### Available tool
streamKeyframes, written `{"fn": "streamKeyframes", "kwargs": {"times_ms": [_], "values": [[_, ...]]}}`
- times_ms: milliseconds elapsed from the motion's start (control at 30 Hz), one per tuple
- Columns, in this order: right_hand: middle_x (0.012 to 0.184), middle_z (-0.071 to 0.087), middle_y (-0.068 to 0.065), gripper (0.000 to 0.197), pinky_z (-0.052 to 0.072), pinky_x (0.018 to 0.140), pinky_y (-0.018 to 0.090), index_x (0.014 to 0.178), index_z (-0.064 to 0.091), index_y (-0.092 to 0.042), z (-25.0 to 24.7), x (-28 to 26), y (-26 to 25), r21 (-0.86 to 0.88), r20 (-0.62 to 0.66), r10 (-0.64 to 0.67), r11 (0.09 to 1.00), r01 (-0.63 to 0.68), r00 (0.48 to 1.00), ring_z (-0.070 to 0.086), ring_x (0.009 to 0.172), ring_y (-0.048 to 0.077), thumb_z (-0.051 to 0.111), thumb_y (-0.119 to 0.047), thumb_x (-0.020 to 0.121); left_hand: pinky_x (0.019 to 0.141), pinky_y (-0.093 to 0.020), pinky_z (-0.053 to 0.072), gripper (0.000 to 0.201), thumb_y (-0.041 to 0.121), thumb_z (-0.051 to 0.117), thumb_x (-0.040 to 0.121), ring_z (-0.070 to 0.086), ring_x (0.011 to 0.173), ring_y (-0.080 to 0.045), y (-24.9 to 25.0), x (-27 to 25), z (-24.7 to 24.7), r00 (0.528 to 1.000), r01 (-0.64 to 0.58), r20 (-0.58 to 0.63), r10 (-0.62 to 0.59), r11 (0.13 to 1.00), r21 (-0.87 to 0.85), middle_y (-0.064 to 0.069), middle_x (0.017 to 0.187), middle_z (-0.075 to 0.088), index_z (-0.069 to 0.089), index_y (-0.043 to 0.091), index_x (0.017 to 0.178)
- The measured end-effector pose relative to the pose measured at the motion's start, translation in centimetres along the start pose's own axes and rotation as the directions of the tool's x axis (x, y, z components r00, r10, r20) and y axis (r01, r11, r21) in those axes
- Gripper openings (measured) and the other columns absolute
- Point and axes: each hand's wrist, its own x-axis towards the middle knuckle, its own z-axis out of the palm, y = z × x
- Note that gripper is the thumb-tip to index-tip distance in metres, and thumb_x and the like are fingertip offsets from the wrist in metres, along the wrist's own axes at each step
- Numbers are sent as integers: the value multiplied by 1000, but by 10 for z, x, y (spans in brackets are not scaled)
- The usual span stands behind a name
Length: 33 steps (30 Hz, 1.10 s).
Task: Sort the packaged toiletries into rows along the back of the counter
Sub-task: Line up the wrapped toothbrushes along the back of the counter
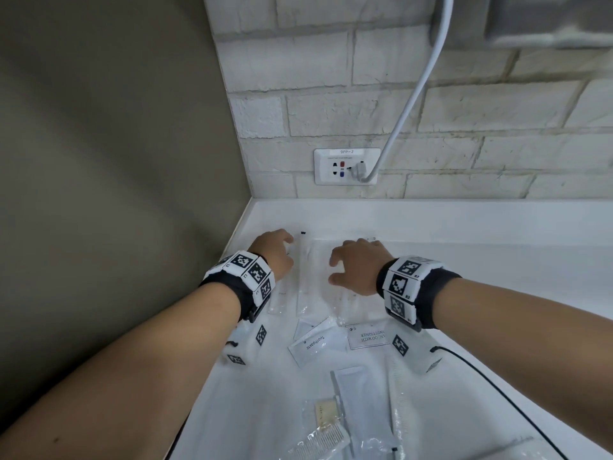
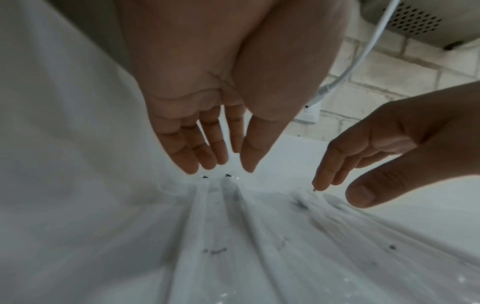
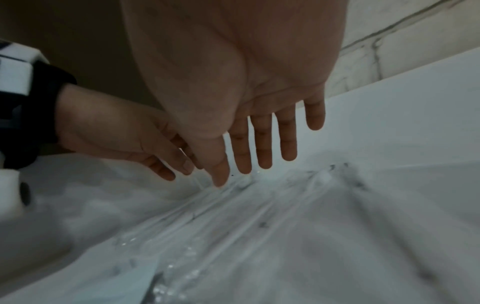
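Several long clear-wrapped toothbrush packets [image 1: 304,273] lie side by side on the white counter [image 1: 481,260] near its back left corner. My left hand [image 1: 275,254] hovers over their left end with straight, relaxed fingers [image 2: 197,162] just above the packet tops [image 2: 228,185]. My right hand [image 1: 358,263] hovers over the right packets [image 3: 285,205], fingers [image 3: 262,152] spread and straight, holding nothing. Nearer me lie a toothpaste sachet [image 1: 315,346], a shampoo and conditioner packet [image 1: 368,338], a wrapped comb [image 1: 318,443] and other flat packets [image 1: 358,400].
A grey wall [image 1: 116,161] bounds the counter on the left. A white brick wall [image 1: 431,111] at the back carries a socket [image 1: 346,166] with a white cable [image 1: 414,94] plugged in. A thin black cable [image 1: 497,393] runs under my right forearm.
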Motion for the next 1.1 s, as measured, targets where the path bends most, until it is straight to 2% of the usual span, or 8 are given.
{"fn": "streamKeyframes", "kwargs": {"times_ms": [67,133,267,400,533,667,800,1100], "values": [[130,53,-1,40,32,107,39,127,55,-27,-2,-10,15,-12,8,19,1000,-19,1000,46,123,22,51,-45,91,99,-24,39,42,14,60,89,54,120,-21,15,-7,5,993,-105,54,104,994,23,-5,132,58,57,20,130],[130,53,-2,42,32,107,38,125,56,-27,0,-19,27,-18,38,34,999,-34,999,47,123,22,54,-48,89,103,-23,38,42,25,64,86,52,122,-19,29,-13,16,977,-171,140,162,984,58,-1,135,54,60,30,128],[129,52,-2,53,33,105,36,129,54,-26,13,-31,37,32,93,47,998,-50,995,46,124,21,60,-52,84,106,-35,42,53,43,68,78,50,123,-24,47,-26,42,954,-215,249,168,960,176,-2,135,41,54,46,129],[127,54,-2,58,35,104,36,132,51,-25,23,-36,40,37,93,49,998,-53,994,48,121,21,63,-52,81,108,-38,39,64,54,65,69,43,128,-25,49,-29,52,942,-262,286,174,915,307,4,142,43,49,52,131],[125,55,-4,58,32,105,36,131,49,-25,26,-35,44,53,88,52,997,-57,995,48,121,21,66,-47,80,112,-39,29,66,57,62,71,34,133,-27,46,-26,49,951,-250,270,153,893,374,4,144,45,46,50,134],[143,48,-4,68,17,118,43,142,38,-28,28,-29,41,60,114,28,998,-35,993,42,134,20,64,-43,82,115,-37,20,65,46,62,85,30,137,-27,41,-27,44,961,-243,224,163,883,401,-4,145,42,37,37,145],[155,33,-4,69,13,120,45,147,32,-32,28,-23,35,15,144,16,1000,-18,989,32,141,20,57,-50,86,115,-38,20,66,50,59,85,30,138,-24,39,-26,41,954,-263,252,164,861,435,2,147,44,37,37,146],[158,26,-1,66,1,122,47,149,29,-33,26,-21,32,-16,171,47,999,-45,984,20,147,21,51,-50,89,111,-38,20,59,48,58,85,30,138,-20,39,-17,40,947,-304,234,220,851,428,9,146,46,43,39,141]]}}
